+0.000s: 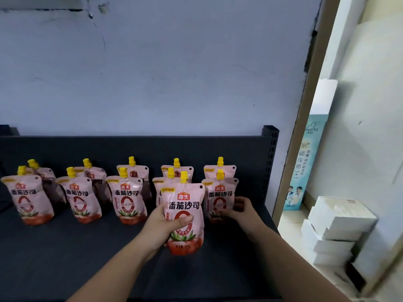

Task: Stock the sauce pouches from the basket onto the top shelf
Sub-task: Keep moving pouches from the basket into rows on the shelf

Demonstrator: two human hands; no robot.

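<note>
Left hand [161,225] grip closed round sauce pouch [185,203] — upright, yellow spout up, right hand [242,212] curled on shelf pouch [219,199]

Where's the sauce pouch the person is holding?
In the head view, low near the centre: the left hand grips the held pouch over the dark shelf, just left of the front right pouch.
</note>
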